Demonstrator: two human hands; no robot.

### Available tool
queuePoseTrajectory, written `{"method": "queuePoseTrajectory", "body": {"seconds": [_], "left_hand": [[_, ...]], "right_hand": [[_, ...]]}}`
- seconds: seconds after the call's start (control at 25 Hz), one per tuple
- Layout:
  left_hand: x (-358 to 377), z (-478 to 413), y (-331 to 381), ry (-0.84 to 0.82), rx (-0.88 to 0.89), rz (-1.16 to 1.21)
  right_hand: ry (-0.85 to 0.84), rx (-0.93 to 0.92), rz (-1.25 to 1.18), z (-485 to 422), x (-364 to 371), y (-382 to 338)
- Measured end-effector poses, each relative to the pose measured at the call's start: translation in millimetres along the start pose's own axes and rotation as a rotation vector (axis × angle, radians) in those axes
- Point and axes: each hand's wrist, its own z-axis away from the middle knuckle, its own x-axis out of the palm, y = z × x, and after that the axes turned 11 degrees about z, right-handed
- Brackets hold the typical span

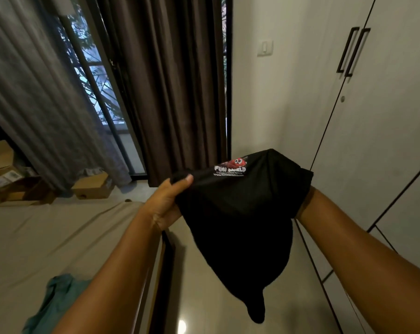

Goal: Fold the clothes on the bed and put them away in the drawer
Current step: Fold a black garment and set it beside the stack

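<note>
At frame centre, a black shirt [240, 213] covers the right grip, so its state cannot be told. The left grip [166, 201] pinches the shirt's edge, thumb on top.

Matt black cloth there, the T-shirt [240, 213]. The bed [47, 237] wears smooth beige cloth. Beside the bed the floor [209, 309] shines glossy; past the bed, dull cardboard boxes [93, 186] and heavy cloth curtains [180, 92].

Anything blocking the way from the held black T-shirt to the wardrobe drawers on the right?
No object is visible between them: the black T-shirt, gripped by the left hand, hangs over open floor beside the wardrobe. The drawer fronts look shut, though, so one must be opened first.
</note>
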Motion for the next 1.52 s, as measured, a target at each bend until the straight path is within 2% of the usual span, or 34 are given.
{"method": "queuePoseTrajectory", "body": {"seconds": [0.08, 0.28, 0.32, 0.48, 0.56, 0.68, 0.8, 0.84, 0.92, 1.0, 1.12, 1.28, 1.52], "left_hand": [[-8.1, -8.2, 8.4, -0.027, 0.034, 0.073], [-28.2, -20.6, 12.3, -0.192, -0.073, -0.093], [-30.5, -21.3, 13.7, -0.204, -0.080, -0.091], [-42.9, -28.9, 14.1, -0.195, 0.013, 0.112], [-43.4, -29.1, 13.4, -0.229, -0.022, 0.081], [-39.0, -27.8, 18.2, -0.115, -0.122, -0.149], [-41.4, -29.8, 30.8, -0.082, 0.007, -0.084], [-40.2, -30.3, 35.4, -0.083, 0.043, -0.030], [-45.3, -32.6, 40.2, -0.036, 0.077, 0.034], [-52.3, -32.3, 40.2, -0.019, 0.070, 0.044], [-64.0, -26.7, 37.6, -0.026, 0.033, -0.047], [-78.7, -20.9, 39.7, 0.024, -0.027, -0.241], [-100.6, -9.2, 61.8, 0.158, -0.207, -0.455]], "right_hand": [[0.021, 0.136, 0.003, 1.0, -2.6, -10.5], [0.061, 0.184, -0.217, -3.4, 6.7, -1.8], [0.011, 0.175, -0.230, -1.3, 9.8, 2.4], [-0.072, 0.163, -0.170, 2.8, 17.6, 8.6], [-0.042, 0.133, -0.072, 5.3, 15.6, 4.5], [-0.020, 0.183, -0.094, -9.5, 6.3, 3.3], [-0.046, 0.187, -0.232, -18.1, 8.9, 12.4], [-0.118, 0.228, -0.205, -12.1, 12.3, 12.7], [-0.365, 0.218, -0.118, -2.2, 21.7, 14.4], [-0.454, 0.146, -0.129, 1.7, 30.5, 13.2], [-0.465, 0.120, -0.260, -0.1, 40.7, 16.4], [-0.452, -0.029, -0.047, 10.4, 55.6, 25.4], [-0.419, -0.014, 0.093, 23.3, 92.6, 39.3]]}}
